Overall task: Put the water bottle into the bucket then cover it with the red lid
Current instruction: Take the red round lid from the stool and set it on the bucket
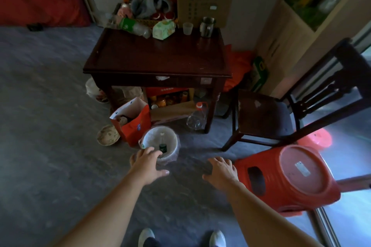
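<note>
Bucket (174, 142): white, on the grey floor at the front foot of the dark wooden table (156, 54); top uncovered.
Water bottle (163, 145): inside the bucket, upright, green label low on its body, pale cap toward 12 o'clock.
Red lid (315, 138): round, on the floor at 3 o'clock from the bucket, well apart, partly hidden behind the chair (281, 110) legs.
Left hand (147, 163): fingers spread wide, holding nothing; fingertips over the bucket's near rim at 7 o'clock; contact cannot be told.
Right hand (220, 172): fingers spread wide, empty, palm down, just beside the red plastic stool (289, 176) at its 9 o'clock side.
Red plastic stool: tipped, its seat facing up toward the camera.
Red paper bag (133, 122): at 10 o'clock from the bucket, just beside it.
</note>
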Motion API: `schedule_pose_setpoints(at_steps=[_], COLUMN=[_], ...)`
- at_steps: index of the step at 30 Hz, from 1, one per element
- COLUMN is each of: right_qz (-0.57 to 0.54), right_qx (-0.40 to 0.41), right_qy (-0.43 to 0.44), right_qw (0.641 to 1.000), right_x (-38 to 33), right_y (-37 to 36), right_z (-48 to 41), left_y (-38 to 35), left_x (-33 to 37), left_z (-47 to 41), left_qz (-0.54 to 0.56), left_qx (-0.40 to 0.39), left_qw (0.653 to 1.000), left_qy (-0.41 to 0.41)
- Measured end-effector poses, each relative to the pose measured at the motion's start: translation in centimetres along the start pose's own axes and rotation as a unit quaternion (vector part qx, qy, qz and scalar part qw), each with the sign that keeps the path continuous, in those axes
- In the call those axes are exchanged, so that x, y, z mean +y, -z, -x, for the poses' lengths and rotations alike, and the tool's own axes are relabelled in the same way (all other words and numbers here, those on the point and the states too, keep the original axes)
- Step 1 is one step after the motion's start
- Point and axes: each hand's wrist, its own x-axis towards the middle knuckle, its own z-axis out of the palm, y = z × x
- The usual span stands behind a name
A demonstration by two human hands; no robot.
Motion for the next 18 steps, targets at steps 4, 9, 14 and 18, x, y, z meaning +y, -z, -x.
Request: schedule_pose_setpoints(at_steps=[4,9,14,18], right_qz=[0.009,0.009,-0.006,-0.018], right_qx=[-0.003,-0.019,-0.026,-0.015], right_qy=[-0.005,-0.013,-0.014,-0.010], right_qw=[1.000,1.000,1.000,1.000], right_x=[6.3,13.1,17.2,17.8], right_y=[2.3,3.3,3.4,3.0], right_z=[0.2,1.0,1.8,2.2], left_y=[-2.7,-5.6,-7.1,-7.3], left_x=[5.9,12.2,16.1,17.5], left_z=[0.8,1.7,2.6,2.5], left_qz=[0.009,0.023,0.030,0.026], left_qx=[0.008,0.011,-0.007,-0.013], left_qw=[1.000,1.000,1.000,0.999], left_qy=[0.006,0.007,-0.006,-0.017])
